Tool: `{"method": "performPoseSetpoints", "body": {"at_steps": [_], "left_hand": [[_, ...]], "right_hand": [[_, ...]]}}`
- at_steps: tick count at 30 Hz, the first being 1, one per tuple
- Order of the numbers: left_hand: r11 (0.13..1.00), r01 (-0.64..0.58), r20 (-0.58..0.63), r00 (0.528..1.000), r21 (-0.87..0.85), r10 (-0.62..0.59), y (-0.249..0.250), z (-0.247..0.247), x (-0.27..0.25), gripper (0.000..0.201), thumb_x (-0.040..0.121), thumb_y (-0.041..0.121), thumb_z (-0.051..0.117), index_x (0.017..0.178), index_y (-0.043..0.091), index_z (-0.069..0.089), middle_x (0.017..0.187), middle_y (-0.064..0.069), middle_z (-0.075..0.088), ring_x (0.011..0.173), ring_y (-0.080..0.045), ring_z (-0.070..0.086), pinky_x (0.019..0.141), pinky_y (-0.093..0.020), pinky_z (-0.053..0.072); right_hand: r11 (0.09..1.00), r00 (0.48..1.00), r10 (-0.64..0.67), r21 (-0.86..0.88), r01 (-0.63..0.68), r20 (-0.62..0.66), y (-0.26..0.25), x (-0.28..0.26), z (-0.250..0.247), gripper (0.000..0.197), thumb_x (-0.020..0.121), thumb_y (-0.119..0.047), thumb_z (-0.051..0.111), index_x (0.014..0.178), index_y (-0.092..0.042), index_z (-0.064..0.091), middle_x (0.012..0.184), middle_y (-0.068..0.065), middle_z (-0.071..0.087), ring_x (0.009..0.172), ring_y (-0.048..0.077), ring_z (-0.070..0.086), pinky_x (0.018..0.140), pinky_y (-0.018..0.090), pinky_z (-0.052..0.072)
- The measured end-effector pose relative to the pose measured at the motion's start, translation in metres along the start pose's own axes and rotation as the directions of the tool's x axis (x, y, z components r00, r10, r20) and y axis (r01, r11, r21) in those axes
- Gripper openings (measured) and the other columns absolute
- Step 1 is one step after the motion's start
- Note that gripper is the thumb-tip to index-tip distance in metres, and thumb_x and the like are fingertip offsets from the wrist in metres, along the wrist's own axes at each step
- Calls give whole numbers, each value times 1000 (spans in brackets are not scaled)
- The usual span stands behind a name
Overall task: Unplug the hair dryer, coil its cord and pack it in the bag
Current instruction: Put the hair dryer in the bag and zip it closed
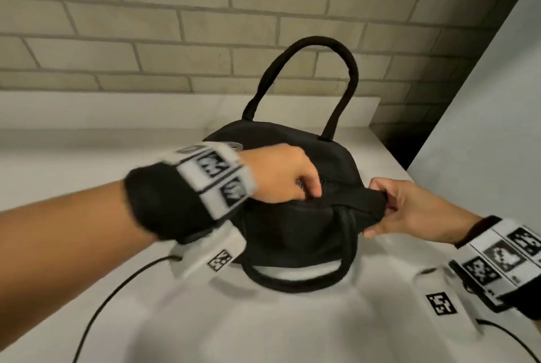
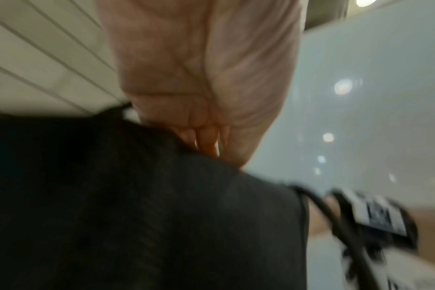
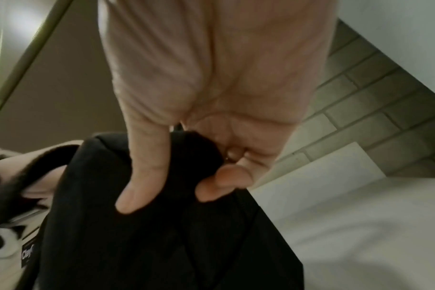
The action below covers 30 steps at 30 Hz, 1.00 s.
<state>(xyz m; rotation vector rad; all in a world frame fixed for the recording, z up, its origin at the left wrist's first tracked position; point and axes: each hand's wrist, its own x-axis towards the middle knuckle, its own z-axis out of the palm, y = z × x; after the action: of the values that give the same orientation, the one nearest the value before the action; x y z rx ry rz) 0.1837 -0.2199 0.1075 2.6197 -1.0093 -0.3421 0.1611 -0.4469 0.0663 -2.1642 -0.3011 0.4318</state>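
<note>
The fingers [image 3: 139, 188] of the right hand [image 1: 415, 210] pinch the end of the black bag [image 1: 292, 231] — thumb one side, fingertips the other. The left hand [image 1: 281, 178] curls its fingers at the bag's top seam, pinching something too small to tell. The bag sits on the white worktop [image 1: 292, 327], one handle [image 1: 307, 75] upright — the brick wall [image 1: 146, 26] behind.

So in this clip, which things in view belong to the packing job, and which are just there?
Part of the job:
- black bag, on the white counter
- left hand, fingers at the bag's top seam
- right hand, pinching the bag's end fabric
- hair dryer: not visible

Just there:
- brick wall
- wrist-camera cable trailing on the counter
</note>
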Motion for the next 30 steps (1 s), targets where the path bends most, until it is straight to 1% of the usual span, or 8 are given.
{"method": "performPoseSetpoints", "body": {"at_steps": [4,11,14,17,21,25,28,30], "left_hand": [[985,-65,349,937,161,4,7,20,40,35,88,16,55,123,18,56,124,-3,61,109,-18,55,81,-19,37],[953,-120,484,875,277,-30,12,33,56,32,92,20,48,120,9,56,120,-9,61,109,-24,55,80,-22,36],[918,-181,485,874,353,-14,16,40,52,38,93,24,45,130,14,46,127,-10,56,115,-25,50,76,-21,31],[904,-208,511,859,375,-15,18,43,48,41,93,24,46,133,15,41,130,-12,52,115,-26,48,83,-23,33],[945,-127,471,882,300,-32,12,34,54,36,93,22,46,123,2,48,106,-14,55,85,-18,49,67,-16,36],[898,-125,408,910,423,-66,7,40,63,43,92,32,48,119,-1,51,117,-18,58,105,-29,54,82,-26,41],[858,-121,384,919,499,-94,17,51,70,23,93,26,47,89,5,54,78,-11,50,62,-19,47,52,-14,44],[899,-112,323,946,423,-34,23,45,73,26,95,20,42,73,9,50,72,-3,46,55,-11,40,51,-12,43]], "right_hand": [[1000,999,11,23,-12,36,2,-4,6,37,58,10,76,62,-12,47,48,-10,54,50,0,49,49,9,41],[998,999,-23,61,20,42,11,-15,14,38,57,12,76,63,-19,55,49,-12,60,51,-2,53,54,9,41],[1000,996,-24,15,23,84,11,-17,16,38,55,7,79,60,-23,57,55,-8,61,60,7,56,61,18,44],[999,997,-39,13,38,62,9,-17,19,36,54,8,80,62,-18,56,59,-5,59,62,10,55,61,20,45],[997,994,-39,73,32,98,12,-24,15,38,56,6,80,60,-18,51,55,-9,51,60,10,49,59,20,41],[993,951,-58,111,25,303,10,-30,18,30,55,-5,81,70,-21,61,68,-5,61,72,13,58,72,31,49],[981,970,-123,176,86,211,14,-22,18,41,40,-22,89,66,-20,57,63,-5,58,64,10,56,62,24,48],[963,989,-134,245,116,57,20,-16,11,50,32,-41,88,66,-18,59,62,-3,61,62,8,57,58,19,49]]}}
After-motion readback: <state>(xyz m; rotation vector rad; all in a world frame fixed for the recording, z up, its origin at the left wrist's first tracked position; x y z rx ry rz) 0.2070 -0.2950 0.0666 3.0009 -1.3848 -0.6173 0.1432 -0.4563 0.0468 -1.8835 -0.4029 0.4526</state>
